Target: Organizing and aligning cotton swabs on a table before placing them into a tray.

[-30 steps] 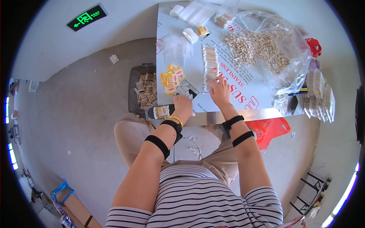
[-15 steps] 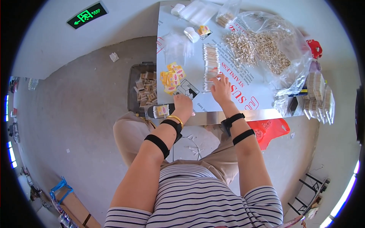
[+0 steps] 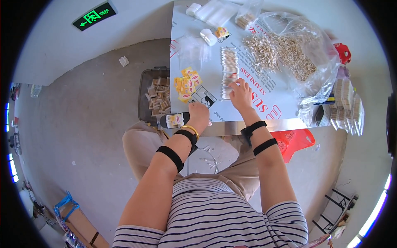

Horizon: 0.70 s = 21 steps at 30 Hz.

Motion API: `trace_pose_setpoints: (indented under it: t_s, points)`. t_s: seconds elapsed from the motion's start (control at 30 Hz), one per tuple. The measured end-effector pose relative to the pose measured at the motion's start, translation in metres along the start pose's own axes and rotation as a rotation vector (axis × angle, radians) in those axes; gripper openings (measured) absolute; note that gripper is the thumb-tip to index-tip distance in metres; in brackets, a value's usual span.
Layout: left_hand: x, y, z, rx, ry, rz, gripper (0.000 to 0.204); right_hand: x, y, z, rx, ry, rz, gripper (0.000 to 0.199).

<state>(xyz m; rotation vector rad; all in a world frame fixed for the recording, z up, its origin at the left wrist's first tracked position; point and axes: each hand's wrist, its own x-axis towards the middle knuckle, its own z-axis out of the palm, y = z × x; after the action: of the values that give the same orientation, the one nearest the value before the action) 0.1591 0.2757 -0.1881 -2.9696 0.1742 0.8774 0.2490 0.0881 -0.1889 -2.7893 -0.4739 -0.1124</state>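
Both hands work beside the cotton-swab row: right hand, fingers spread open, now touches its near end; left hand stays curled, apparently gripping a small swab packet.

White worktable with printed sheet top and metal front edge. On it: row of cotton swabs, its near end under the right hand's fingertips; heap of small yellow packets, just beyond the left hand; clear bag of loose wooden sticks, beyond and right of the right fingers; white rolls and clear empty bags at the far edge; bundled stacks at far right.
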Motion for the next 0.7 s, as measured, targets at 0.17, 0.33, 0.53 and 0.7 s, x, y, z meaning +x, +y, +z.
trace_pose_setpoints:
  t_s: [0.17,0.33,0.53,0.7]
  points:
    - [0.001,0.001,0.000,0.012,-0.011,-0.009,0.080,-0.003,0.000,0.002,0.024,-0.006,0.004,0.027]
    - [0.001,0.001,-0.003,0.006,-0.039,-0.004,0.081,-0.012,0.001,0.003,0.034,0.014,-0.018,0.027]
    - [0.000,0.000,-0.002,0.006,-0.019,-0.005,0.079,-0.020,0.000,0.000,0.069,-0.010,0.004,0.030]
    - [-0.003,-0.005,-0.003,-0.024,0.004,0.019,0.077,-0.027,0.009,-0.001,0.152,-0.013,0.071,0.034]
